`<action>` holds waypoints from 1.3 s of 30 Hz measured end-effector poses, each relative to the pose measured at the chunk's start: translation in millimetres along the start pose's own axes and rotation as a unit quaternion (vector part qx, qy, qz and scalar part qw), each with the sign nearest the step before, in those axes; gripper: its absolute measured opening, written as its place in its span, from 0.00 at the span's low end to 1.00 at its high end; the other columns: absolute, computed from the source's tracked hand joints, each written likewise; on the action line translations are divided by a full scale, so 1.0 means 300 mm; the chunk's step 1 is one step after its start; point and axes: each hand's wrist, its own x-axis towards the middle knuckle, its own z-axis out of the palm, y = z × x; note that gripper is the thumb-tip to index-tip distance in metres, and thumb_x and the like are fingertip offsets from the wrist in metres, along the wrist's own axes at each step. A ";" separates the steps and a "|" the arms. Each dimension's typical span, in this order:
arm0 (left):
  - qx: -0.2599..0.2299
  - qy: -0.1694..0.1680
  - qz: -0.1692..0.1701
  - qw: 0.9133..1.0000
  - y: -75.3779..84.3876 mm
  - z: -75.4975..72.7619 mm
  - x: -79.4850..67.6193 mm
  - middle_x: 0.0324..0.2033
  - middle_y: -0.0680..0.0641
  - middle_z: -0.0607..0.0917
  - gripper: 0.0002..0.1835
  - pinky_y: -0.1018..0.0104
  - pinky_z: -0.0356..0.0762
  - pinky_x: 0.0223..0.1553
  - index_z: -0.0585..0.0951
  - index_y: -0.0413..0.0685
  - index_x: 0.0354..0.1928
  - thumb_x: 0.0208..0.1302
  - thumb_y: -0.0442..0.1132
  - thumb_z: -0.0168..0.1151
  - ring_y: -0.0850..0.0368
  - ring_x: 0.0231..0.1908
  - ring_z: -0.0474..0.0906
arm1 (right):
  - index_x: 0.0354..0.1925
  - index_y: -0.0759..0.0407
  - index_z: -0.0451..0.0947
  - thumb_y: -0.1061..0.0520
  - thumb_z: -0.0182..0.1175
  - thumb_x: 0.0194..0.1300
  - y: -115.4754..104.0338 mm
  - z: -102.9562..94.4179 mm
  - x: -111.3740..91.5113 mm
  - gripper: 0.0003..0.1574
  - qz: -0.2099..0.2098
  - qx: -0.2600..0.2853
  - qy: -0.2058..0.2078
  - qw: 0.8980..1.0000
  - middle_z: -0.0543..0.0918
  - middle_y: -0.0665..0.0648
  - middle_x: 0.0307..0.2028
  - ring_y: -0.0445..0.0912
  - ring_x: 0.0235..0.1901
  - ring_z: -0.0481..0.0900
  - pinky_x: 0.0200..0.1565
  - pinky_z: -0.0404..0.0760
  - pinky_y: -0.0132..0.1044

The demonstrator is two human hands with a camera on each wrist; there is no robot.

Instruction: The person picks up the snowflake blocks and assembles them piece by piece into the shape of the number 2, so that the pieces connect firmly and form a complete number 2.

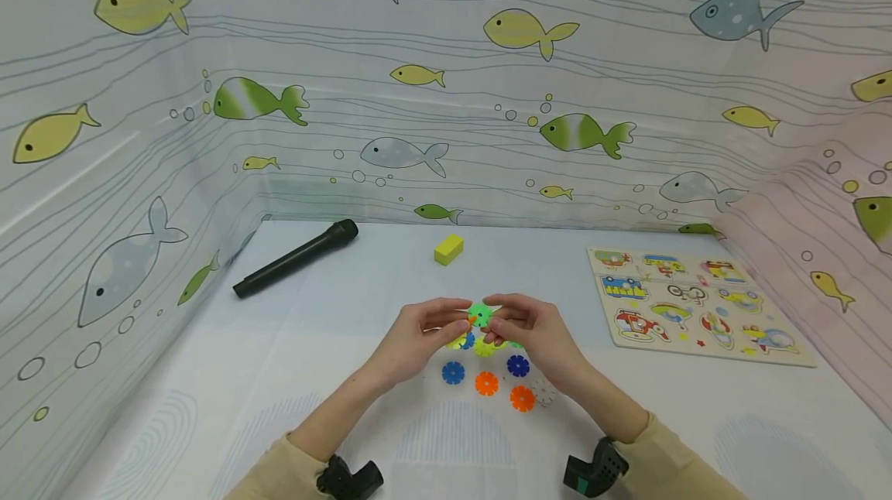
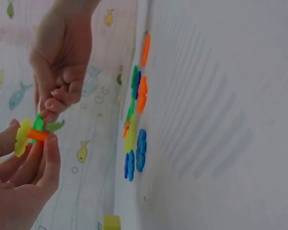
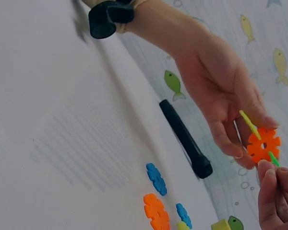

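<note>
Above the table, my left hand (image 1: 416, 339) and right hand (image 1: 533, 330) meet at a small chain of notched plastic snowflake discs. A yellow disc (image 2: 22, 138) and an orange disc (image 3: 257, 144) are slotted together crosswise, and the left fingers and thumb pinch them. A green disc (image 1: 479, 315) stands at the orange one's edge, its rim between the right thumb and fingers. Whether it is fully seated in the slot I cannot tell. Below lie loose discs: a blue one (image 1: 453, 373), a dark blue one (image 1: 518, 365) and two orange ones (image 1: 486, 383), others partly hidden by the hands.
A black microphone (image 1: 296, 258) lies at the back left. Behind the hands sits a yellow block (image 1: 449, 249). To the right is a wooden picture puzzle board (image 1: 697, 306). A white disc (image 1: 543, 392) lies by the right wrist. Fish-patterned cloth walls surround the table.
</note>
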 end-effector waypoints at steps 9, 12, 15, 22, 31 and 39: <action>0.000 -0.006 0.008 1.000 -0.009 0.004 0.000 0.56 0.40 0.83 0.23 0.64 0.82 0.54 0.76 0.43 0.66 0.73 0.44 0.59 0.47 0.55 0.81 | 0.58 0.64 0.77 0.58 0.61 0.71 0.000 0.005 0.000 0.20 0.010 0.002 0.021 1.000 0.87 0.62 0.41 0.56 0.41 0.88 0.48 0.86 0.42; -0.003 -0.005 0.010 1.000 -0.009 0.005 0.001 0.56 0.40 0.83 0.23 0.65 0.81 0.55 0.76 0.42 0.65 0.73 0.44 0.59 0.47 0.55 0.81 | 0.56 0.64 0.78 0.57 0.62 0.70 -0.003 -0.002 -0.002 0.19 0.006 -0.011 0.021 1.000 0.87 0.62 0.42 0.58 0.41 0.88 0.49 0.86 0.43; 0.003 0.003 0.009 1.000 -0.008 0.005 0.000 0.57 0.41 0.83 0.23 0.62 0.80 0.57 0.76 0.42 0.65 0.73 0.44 0.59 0.48 0.56 0.81 | 0.54 0.64 0.79 0.55 0.63 0.70 -0.004 -0.022 -0.004 0.18 0.000 -0.032 0.022 0.999 0.87 0.63 0.42 0.55 0.41 0.88 0.49 0.86 0.44; 0.010 0.027 -0.006 1.000 -0.003 -0.001 0.001 0.58 0.43 0.82 0.22 0.62 0.79 0.58 0.76 0.44 0.66 0.73 0.42 0.59 0.49 0.57 0.80 | 0.55 0.62 0.79 0.54 0.62 0.71 0.006 -0.129 -0.001 0.19 -0.003 -0.062 0.042 0.997 0.86 0.65 0.45 0.58 0.44 0.86 0.50 0.85 0.37; 0.009 0.028 -0.011 0.999 0.000 -0.005 0.005 0.56 0.43 0.83 0.22 0.67 0.81 0.55 0.74 0.45 0.67 0.75 0.39 0.56 0.50 0.53 0.83 | 0.57 0.64 0.78 0.54 0.62 0.70 0.039 -0.202 0.020 0.22 0.026 -0.087 0.060 0.994 0.84 0.69 0.48 0.60 0.46 0.85 0.50 0.82 0.29; 0.003 0.030 -0.017 0.999 -0.003 -0.002 0.006 0.57 0.43 0.83 0.21 0.66 0.81 0.55 0.74 0.45 0.67 0.75 0.39 0.55 0.50 0.53 0.83 | 0.57 0.66 0.79 0.57 0.64 0.69 0.071 -0.195 0.023 0.22 0.047 -0.145 0.058 0.987 0.86 0.60 0.47 0.48 0.45 0.84 0.51 0.79 0.28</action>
